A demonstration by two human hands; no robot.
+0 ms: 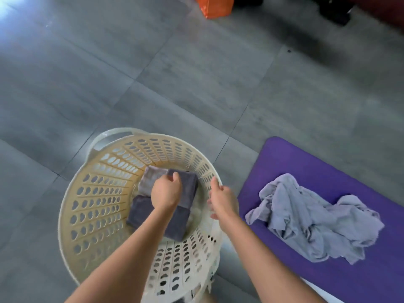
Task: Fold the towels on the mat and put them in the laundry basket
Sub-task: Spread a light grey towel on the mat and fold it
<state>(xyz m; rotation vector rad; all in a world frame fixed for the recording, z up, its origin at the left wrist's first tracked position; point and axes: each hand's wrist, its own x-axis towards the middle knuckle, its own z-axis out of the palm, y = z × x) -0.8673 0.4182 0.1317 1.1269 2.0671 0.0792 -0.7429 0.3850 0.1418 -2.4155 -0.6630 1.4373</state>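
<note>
The laundry basket (96,206) stands on the grey tile floor (153,73), at the left of the purple mat (306,162), and its wall is full of small holes. On its bottom lie three folded towels close together: a dark towel (190,188) at the far right, a pale towel (148,180) touching it at the left, and a second dark towel (142,213) nearer to the person.

The left hand (166,192) is down inside the basket, above the place where the towels meet. Its fingers are curled and they pinch the near left corner of the dark towel at the far right. This hand and its forearm hide the middle of the pile and a part of the second dark towel.

The right hand (223,199) is at the right side of the basket, at the rim. Its fingers are loose and a little spread, and it holds nothing. If the first finger touches the rim, I cannot tell.

On the mat lies one more towel, a crumpled grey towel (314,219), not folded, well apart from both hands.

Far behind, at the top edge, stands an orange thing (215,7), and at its right some black things (334,13), too blurred to say more.
</note>
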